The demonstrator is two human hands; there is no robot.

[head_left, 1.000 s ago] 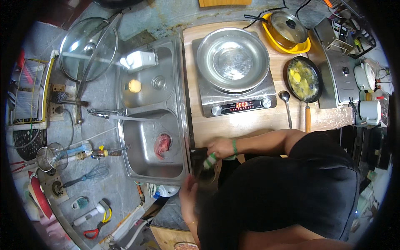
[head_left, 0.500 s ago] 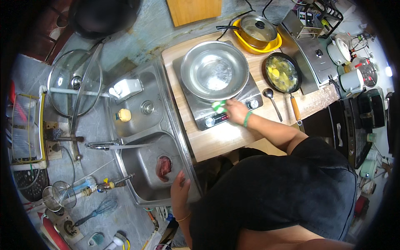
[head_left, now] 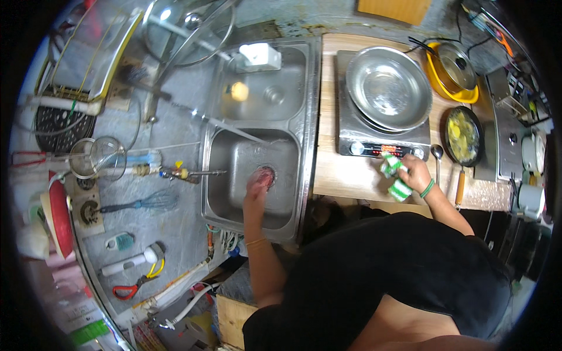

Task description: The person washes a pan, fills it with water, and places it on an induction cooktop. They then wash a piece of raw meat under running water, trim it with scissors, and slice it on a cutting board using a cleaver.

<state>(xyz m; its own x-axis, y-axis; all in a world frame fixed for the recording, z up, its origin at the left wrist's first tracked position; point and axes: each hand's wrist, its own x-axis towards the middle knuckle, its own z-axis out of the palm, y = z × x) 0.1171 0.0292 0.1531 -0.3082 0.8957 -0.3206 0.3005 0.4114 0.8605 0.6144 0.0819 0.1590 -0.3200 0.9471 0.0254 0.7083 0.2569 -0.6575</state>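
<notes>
In the lower basin of the steel sink (head_left: pixel 252 206), my left hand (head_left: pixel 256 190) reaches down to a dark red piece of meat (head_left: pixel 267 176) lying over the drain. My fingertips touch or overlap its near-left side; blur hides whether they grip it. My right hand (head_left: pixel 417 174) is closed on a crumpled green-and-white cloth (head_left: pixel 400 190), held at the front of the induction cooker (head_left: pixel 383 147). A wide metal pan (head_left: pixel 389 88) stands on the cooker, its inside shiny. The cooker's red display is lit.
A frying pan (head_left: pixel 463 136) with yellow food and a spoon (head_left: pixel 437 153) lie right of the cooker. Behind them a lidded pot (head_left: pixel 455 67) sits in a yellow basin (head_left: pixel 434 75). The faucet spout (head_left: pixel 225 126) crosses over the sink. Scissors (head_left: pixel 138 284) and a whisk (head_left: pixel 137 203) lie at left.
The view has swung toward the sink. My left hand has moved from the sink's edge to the meat. My right hand has drawn the cloth back from the cooker's front panel.
</notes>
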